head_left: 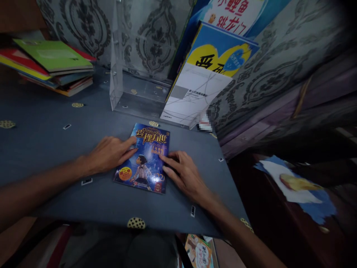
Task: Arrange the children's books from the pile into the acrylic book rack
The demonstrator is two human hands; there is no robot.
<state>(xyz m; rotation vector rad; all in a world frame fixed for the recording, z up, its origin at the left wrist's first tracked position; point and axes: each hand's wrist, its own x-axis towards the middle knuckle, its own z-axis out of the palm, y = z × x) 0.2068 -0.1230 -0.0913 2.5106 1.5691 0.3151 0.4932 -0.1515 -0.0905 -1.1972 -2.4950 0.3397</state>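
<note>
Blue book partly behind left hand

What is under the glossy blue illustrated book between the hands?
The glossy blue illustrated book lies on the grey-blue patterned tabletop; any print directly beneath it is covered.

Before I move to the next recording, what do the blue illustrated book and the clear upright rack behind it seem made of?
Blue illustrated book: probably coated paper, glossy, judging by glare on its front. Clear upright rack: likely smooth acrylic, since the patterned backdrop shows through; glass is possible.
</note>
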